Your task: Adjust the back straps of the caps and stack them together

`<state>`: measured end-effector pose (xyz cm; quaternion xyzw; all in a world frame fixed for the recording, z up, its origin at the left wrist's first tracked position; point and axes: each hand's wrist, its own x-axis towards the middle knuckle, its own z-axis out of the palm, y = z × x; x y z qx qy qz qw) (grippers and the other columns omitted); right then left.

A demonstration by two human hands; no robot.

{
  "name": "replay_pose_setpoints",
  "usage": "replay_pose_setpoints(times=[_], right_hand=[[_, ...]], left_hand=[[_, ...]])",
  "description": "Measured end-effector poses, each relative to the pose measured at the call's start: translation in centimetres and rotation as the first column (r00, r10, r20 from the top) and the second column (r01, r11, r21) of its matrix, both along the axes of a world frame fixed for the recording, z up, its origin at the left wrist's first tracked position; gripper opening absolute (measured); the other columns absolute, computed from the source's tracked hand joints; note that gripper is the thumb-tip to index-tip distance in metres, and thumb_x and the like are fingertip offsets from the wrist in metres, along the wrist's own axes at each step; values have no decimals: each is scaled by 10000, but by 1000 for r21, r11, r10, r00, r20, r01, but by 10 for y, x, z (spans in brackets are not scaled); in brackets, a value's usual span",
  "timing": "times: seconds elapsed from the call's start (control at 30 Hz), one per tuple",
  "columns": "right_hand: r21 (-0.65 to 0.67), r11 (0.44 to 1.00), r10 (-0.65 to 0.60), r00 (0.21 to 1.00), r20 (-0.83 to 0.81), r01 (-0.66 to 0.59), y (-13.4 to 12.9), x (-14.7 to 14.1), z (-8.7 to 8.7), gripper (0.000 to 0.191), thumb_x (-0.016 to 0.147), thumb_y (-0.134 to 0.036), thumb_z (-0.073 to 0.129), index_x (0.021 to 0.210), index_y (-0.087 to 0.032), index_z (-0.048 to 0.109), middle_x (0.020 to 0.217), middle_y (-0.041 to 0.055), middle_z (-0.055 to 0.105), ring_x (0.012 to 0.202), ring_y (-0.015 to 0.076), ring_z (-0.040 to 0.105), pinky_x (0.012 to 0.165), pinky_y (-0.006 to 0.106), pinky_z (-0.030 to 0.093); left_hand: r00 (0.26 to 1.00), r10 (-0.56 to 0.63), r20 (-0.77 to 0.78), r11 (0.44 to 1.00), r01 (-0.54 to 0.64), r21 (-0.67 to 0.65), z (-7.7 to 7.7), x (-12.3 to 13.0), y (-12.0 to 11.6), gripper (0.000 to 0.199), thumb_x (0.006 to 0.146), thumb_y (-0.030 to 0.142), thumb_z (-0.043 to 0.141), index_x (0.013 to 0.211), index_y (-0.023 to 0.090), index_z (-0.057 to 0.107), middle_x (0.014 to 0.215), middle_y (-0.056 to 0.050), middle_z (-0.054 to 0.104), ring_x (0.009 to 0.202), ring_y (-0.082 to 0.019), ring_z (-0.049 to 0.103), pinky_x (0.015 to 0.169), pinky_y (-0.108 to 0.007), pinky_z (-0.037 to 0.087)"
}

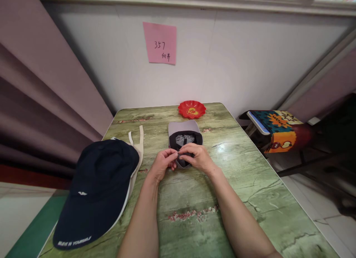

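A grey baseball cap (183, 127) lies upside down on the table, its brim toward the wall and its dark inner band showing. At the cap's near edge, my left hand (163, 163) is closed in a pinch. My right hand (198, 157) pinches from the other side, its fingertips meeting those of the left. Both hands seem to grip the cap's back edge or strap, though the fingers hide most of it. To the left, a navy cap (102, 183) with white lettering on its brim rests on a cream cloth item (140, 148) with straps.
A red scalloped dish (191, 110) stands at the table's far edge, by the wall. The green marbled table (191, 198) has a stool with a colourful cover (280, 130) at its right. A pink note (160, 43) hangs on the wall; curtains (55, 65) border the left.
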<state>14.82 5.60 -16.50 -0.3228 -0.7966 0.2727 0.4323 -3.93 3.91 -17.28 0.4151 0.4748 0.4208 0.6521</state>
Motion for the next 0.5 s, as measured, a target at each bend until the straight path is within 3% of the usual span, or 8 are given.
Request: replay_pose_setpoints(times=[0.2, 0.5], right_hand=[[-24, 999, -46, 999, 1, 46, -3, -3, 2, 246, 826, -234, 732, 1068, -204, 700, 972, 52, 712, 877, 171, 675, 792, 281, 528], [52, 998, -40, 999, -30, 41, -3, -5, 0, 140, 851, -217, 681, 991, -216, 692, 955, 48, 716, 892, 176, 663, 826, 296, 515]], left_hand=[[996, 63, 68, 998, -63, -8, -2, -2, 0, 342, 666, 399, 789, 820, 142, 626, 514, 29, 602, 362, -63, 483, 367, -154, 359], [997, 29, 76, 1000, -29, 2, -2, -3, 0, 331, 682, 396, 788, 821, 145, 623, 524, 33, 600, 380, -65, 500, 391, -158, 388]])
